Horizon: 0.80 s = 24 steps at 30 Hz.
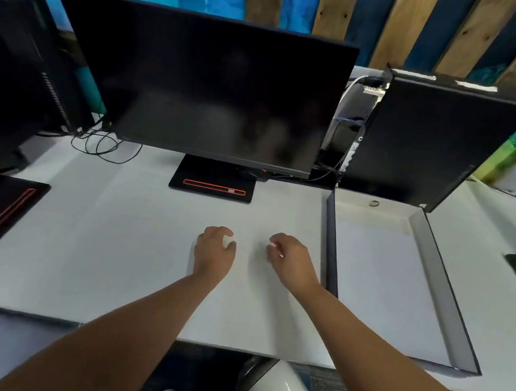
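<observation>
Head view, both hands over the white counter (119,245), in front of the dark monitor (204,89).

- Left hand (215,249): fingers curled, thumb and fingertips pinching a small white item (227,242).
- Right hand (291,260): also curled, with a white bit at its fingertips. I cannot tell whether it is the same item or a second piece.
- The item sits low over the counter between the hands. It is white on white, so its outline is mostly lost to me.

Risks, my judgement:
- Both grips are fingertip pinches. A pull apart or a twist could slip the item out, and it would be hard to find against the counter.
- The right wrist is just beside the near wall of the open box (332,249). A sideways sweep would nudge the box toward the computer tower (438,140).
</observation>
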Each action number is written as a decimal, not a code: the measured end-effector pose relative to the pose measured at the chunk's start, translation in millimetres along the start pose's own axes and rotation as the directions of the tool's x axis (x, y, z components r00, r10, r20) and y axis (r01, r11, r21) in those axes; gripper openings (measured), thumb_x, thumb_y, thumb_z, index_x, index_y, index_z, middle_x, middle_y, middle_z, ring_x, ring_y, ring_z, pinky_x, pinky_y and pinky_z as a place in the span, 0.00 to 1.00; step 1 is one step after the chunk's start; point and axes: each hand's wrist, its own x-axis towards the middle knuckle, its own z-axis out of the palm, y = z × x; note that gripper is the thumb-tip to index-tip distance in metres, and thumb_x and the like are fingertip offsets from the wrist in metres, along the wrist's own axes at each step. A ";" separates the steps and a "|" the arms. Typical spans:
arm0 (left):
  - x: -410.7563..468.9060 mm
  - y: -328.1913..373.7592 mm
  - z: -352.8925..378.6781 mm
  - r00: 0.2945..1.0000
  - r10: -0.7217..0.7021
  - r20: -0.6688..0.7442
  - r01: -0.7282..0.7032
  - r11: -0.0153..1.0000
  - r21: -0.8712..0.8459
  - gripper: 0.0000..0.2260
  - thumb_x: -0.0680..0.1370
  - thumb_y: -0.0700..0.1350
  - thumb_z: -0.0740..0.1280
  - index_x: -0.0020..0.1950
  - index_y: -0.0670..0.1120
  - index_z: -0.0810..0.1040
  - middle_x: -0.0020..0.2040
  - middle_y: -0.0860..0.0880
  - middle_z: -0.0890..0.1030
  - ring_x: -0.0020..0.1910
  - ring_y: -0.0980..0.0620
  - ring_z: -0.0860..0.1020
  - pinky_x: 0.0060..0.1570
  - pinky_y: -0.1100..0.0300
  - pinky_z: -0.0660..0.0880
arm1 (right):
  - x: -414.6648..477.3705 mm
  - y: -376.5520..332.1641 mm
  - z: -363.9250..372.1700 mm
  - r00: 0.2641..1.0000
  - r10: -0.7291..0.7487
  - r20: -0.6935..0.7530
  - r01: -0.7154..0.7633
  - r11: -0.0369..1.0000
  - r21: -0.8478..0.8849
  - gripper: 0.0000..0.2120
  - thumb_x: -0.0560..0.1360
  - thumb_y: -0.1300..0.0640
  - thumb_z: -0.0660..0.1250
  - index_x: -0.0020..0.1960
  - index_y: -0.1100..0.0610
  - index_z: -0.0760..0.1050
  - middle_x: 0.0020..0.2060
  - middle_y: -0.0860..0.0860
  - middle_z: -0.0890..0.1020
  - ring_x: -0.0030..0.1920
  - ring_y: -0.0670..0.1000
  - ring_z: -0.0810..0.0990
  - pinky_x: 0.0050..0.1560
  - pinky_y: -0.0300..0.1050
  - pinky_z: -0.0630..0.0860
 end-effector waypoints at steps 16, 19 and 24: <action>58.8 -119.8 -64.3 0.936 0.213 0.282 -0.267 0.948 0.171 0.28 0.78 0.50 0.64 0.76 0.49 0.60 0.78 0.46 0.56 0.77 0.48 0.51 0.76 0.54 0.49 | 3.5 -35.6 110.5 0.977 0.175 0.120 -0.148 0.968 -0.202 0.26 0.77 0.59 0.62 0.73 0.63 0.61 0.73 0.56 0.64 0.74 0.54 0.61 0.72 0.41 0.57; 64.4 -128.2 -66.6 0.907 0.238 0.348 -0.322 0.924 0.205 0.34 0.78 0.54 0.63 0.78 0.50 0.50 0.79 0.46 0.48 0.78 0.48 0.44 0.76 0.51 0.43 | 4.8 -37.7 119.8 0.980 0.190 0.062 -0.172 0.959 -0.225 0.26 0.77 0.59 0.62 0.73 0.63 0.61 0.73 0.56 0.63 0.74 0.54 0.60 0.72 0.41 0.57; 72.1 -133.4 -68.8 0.882 0.232 0.410 -0.320 0.933 0.162 0.41 0.75 0.57 0.65 0.79 0.49 0.43 0.80 0.48 0.47 0.78 0.51 0.43 0.76 0.51 0.41 | 7.6 -38.2 132.9 0.973 0.230 -0.018 -0.229 0.957 -0.178 0.24 0.76 0.61 0.63 0.70 0.64 0.65 0.70 0.58 0.67 0.72 0.57 0.63 0.72 0.45 0.61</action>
